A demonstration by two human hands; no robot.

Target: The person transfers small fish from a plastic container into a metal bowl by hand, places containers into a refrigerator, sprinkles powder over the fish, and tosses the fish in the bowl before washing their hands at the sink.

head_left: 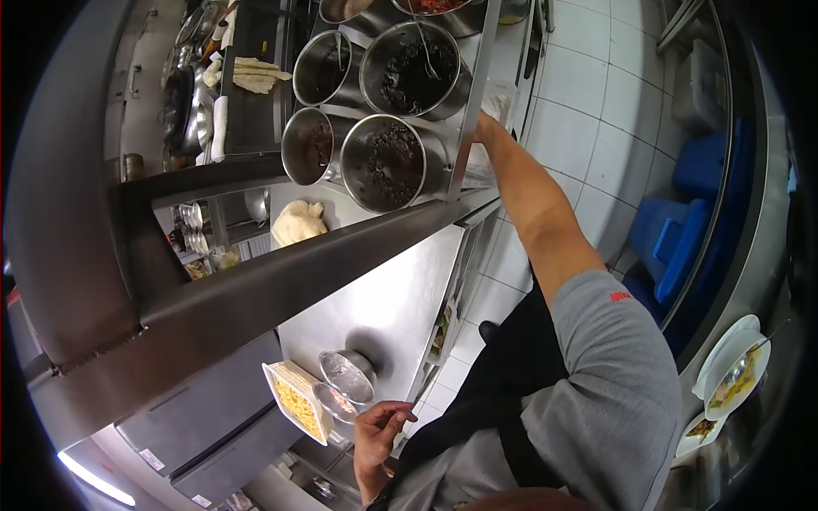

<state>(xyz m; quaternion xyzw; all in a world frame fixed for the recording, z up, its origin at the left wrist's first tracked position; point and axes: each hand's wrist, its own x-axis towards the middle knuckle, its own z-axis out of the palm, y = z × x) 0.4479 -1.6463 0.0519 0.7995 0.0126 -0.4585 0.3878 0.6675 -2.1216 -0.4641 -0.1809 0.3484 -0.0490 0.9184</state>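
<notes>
My right arm stretches out to the upper part of the head view, and my right hand [482,129] is partly behind the metal shelf rail. Its fingers are hidden there, next to a clear plastic bag or container [499,104] with pale contents. Lower down, my left hand [381,436] is closed, thumb and fingers drawn together; I cannot make out whether anything small is between them. Close to it on the steel counter [388,285] are a steel bowl [348,375], a smaller steel bowl [335,403] with pale pinkish contents, and a white basket [281,371] of yellow pasta-like pieces.
Several deep steel pots with dark sauces, one a large pot [409,68] with a ladle, stand on the shelf. A thick steel beam [281,264] crosses the view. A pale cloth-like lump [298,223] lies behind it. Blue bins [669,243] and plated food [734,383] are at right.
</notes>
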